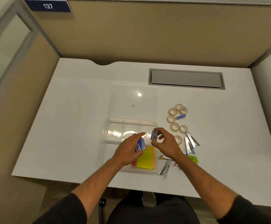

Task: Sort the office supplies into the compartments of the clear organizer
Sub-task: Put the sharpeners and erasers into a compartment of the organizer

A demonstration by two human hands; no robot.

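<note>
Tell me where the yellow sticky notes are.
The yellow sticky notes lie in the clear organizer's near right compartment, just below the left hand.

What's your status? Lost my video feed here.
Left hand grips blue boxes. Right hand pinches another box over organizer. Nothing blocking.

open desk [76, 113] left of organizer [106, 135], tape rolls [175, 126] and staplers [190, 141] crowding its right

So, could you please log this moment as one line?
left hand: holds blue boxes | right hand: pinches blue box | over clear organizer
</note>
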